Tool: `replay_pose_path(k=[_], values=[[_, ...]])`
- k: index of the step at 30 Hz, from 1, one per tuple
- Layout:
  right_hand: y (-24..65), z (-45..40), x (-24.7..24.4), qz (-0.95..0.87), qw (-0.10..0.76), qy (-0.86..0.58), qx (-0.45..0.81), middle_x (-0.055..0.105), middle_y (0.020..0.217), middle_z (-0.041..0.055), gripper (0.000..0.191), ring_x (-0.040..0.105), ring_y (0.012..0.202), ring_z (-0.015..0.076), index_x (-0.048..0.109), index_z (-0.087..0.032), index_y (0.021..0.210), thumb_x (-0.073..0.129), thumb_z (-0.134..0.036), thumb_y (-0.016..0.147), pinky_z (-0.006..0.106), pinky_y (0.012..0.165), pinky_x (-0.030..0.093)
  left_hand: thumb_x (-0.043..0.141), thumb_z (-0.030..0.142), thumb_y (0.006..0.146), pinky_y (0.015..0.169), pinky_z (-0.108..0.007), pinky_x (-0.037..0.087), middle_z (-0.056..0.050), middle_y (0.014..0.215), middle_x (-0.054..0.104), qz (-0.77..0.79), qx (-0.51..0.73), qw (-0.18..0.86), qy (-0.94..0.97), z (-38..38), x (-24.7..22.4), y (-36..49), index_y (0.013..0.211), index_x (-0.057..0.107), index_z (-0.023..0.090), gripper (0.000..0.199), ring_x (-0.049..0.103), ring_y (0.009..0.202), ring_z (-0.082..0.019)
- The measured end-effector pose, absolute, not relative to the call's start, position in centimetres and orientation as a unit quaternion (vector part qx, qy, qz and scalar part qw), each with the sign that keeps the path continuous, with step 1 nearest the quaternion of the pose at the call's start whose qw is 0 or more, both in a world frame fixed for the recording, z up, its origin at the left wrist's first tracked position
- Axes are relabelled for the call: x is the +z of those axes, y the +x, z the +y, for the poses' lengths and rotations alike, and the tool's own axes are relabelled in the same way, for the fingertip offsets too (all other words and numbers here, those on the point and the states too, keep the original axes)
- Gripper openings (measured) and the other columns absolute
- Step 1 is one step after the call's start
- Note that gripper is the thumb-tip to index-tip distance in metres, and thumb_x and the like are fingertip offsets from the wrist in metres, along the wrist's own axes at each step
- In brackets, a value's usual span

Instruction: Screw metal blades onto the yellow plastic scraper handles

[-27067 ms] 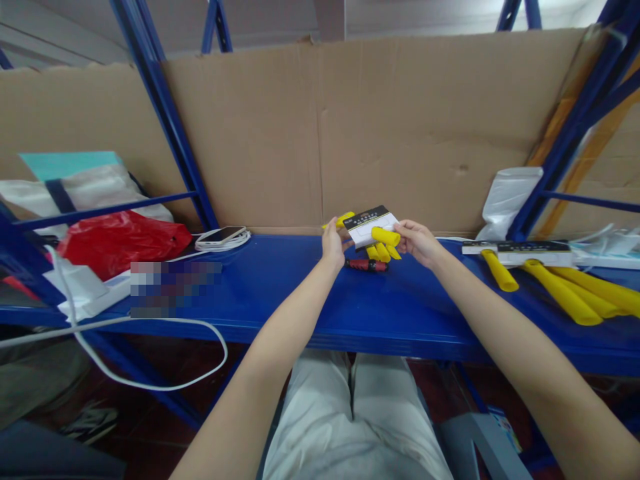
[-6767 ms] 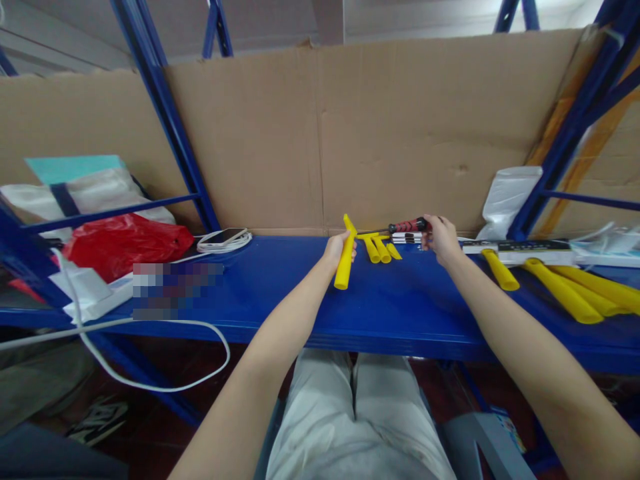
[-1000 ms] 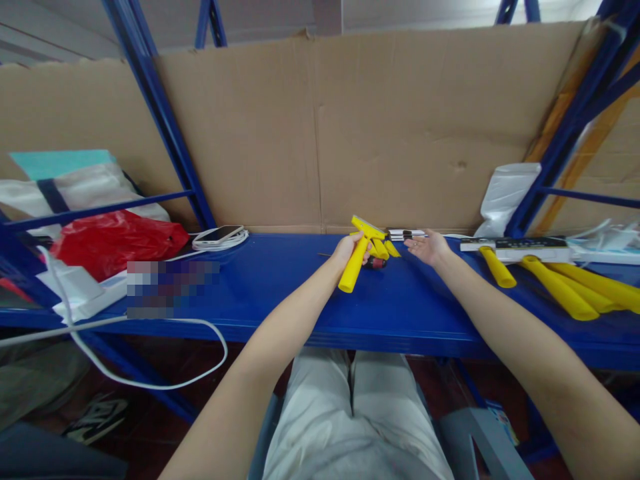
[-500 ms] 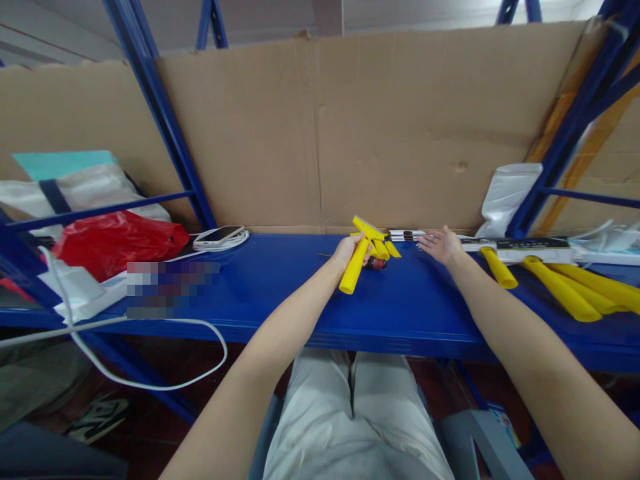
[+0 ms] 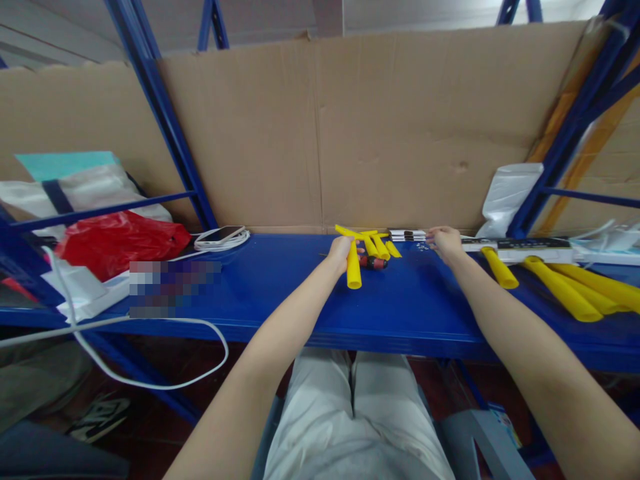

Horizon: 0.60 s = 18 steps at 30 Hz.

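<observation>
My left hand (image 5: 342,252) is closed round a yellow T-shaped scraper (image 5: 354,270), its round handle end pointing toward me and its wide head away. Just right of it lie several similar yellow pieces (image 5: 381,248) and a red and black screwdriver (image 5: 375,263). Over the back of the blue table, my right hand (image 5: 445,241) has its fingertips brought together beside a scatter of tiny pale parts (image 5: 423,247). Whatever those fingers pinch, if anything, is too small to make out. A row of white and black flat packs (image 5: 407,235) sits behind the tiny parts.
More yellow handles (image 5: 563,290) lie to the right, before long white and black boxes (image 5: 535,250). A cardboard sheet (image 5: 320,133) stands along the back. On the left are a red bag (image 5: 123,243), a phone (image 5: 227,233) on coiled cable, and a white cord (image 5: 220,353) hanging over the edge.
My right hand has turned over from palm-up with spread fingers to fingertips together, pointing down at the tiny parts. My left hand has rotated the scraper, swinging its head to the left.
</observation>
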State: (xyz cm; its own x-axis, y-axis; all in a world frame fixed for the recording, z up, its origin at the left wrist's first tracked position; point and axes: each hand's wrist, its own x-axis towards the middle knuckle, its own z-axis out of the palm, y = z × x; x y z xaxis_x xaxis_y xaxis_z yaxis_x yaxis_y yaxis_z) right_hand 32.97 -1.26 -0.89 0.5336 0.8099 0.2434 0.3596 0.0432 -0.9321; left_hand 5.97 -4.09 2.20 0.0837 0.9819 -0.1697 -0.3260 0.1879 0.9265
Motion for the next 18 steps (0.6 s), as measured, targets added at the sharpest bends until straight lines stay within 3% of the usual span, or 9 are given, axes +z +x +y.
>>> replay_pose_path(k=[6, 12, 18], values=[[30.9, -2.5, 0.1, -0.557, 0.445, -0.698, 0.068, 0.073, 0.093, 0.0129, 0.013, 0.068, 0.093, 0.0275, 0.065, -0.02, 0.082, 0.052, -0.018, 0.078, 0.04, 0.085, 0.053, 0.057, 0.0, 0.08, 0.044, -0.019, 0.038, -0.001, 0.083, 0.063, 0.464, 0.514, 0.589, 0.417, -3.6, 1.6, 6.0, 0.099, 0.057, 0.016, 0.025, 0.057, 0.05, -0.007], [26.3, -4.8, 0.8, -0.729, 0.314, -0.603, 0.081, 0.069, 0.073, 0.0069, 0.016, 0.066, 0.075, 0.0221, 0.065, -0.02, 0.08, 0.055, -0.03, 0.087, 0.031, 0.07, 0.05, 0.059, 0.001, 0.082, 0.046, -0.02, 0.042, -0.002, 0.09, 0.064, 0.468, 0.507, 0.574, 0.441, -3.5, 1.2, 6.2, 0.107, 0.053, 0.018, 0.03, 0.058, 0.049, -0.007], [23.0, -6.5, 0.7, -0.809, 0.185, -0.55, 0.091, 0.069, 0.071, 0.0044, 0.025, 0.062, 0.066, 0.0191, 0.068, -0.021, 0.08, 0.066, -0.045, 0.083, 0.028, 0.061, 0.045, 0.054, 0.0, 0.086, 0.044, -0.018, 0.039, -0.001, 0.091, 0.061, 0.477, 0.521, 0.549, 0.447, -3.9, 1.3, 6.3, 0.116, 0.044, 0.018, 0.036, 0.056, 0.047, -0.006]])
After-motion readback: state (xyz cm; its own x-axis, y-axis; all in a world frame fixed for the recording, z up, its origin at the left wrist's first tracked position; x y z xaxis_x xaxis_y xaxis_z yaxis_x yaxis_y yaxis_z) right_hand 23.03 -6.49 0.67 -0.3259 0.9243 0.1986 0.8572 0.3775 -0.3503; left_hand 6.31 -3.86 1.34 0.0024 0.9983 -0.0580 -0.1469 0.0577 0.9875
